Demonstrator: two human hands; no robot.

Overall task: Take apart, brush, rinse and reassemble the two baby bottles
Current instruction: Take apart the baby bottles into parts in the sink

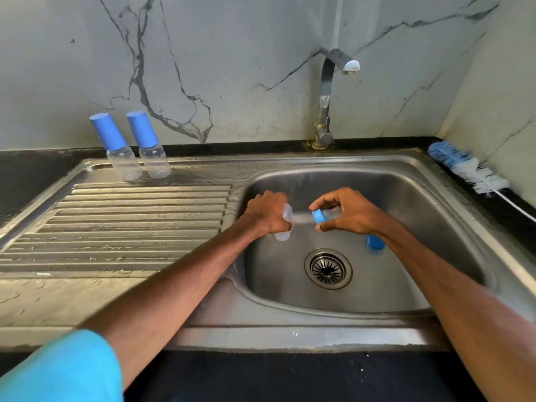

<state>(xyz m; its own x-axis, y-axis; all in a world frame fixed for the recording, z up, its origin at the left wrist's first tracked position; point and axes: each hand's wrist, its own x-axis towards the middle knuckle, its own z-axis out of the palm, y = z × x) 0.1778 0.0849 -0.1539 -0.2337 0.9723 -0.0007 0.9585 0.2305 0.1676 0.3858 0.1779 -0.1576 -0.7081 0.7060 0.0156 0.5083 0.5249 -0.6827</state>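
Above smooth steel sink [406, 195]: clear cylindrical bottle [282, 235], long axis near vertical, gripped in curled left hand [266, 211]; blue ring [319, 216] with translucent teat [332, 212], ring facing left, pinched by right hand [349, 212].

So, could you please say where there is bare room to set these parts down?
The drainboard is bare in front of the capped bottles. Crowded: the basin, where left hand grips a bottle body, right hand a blue collar, beside a blue cap; the brush on the right counter.
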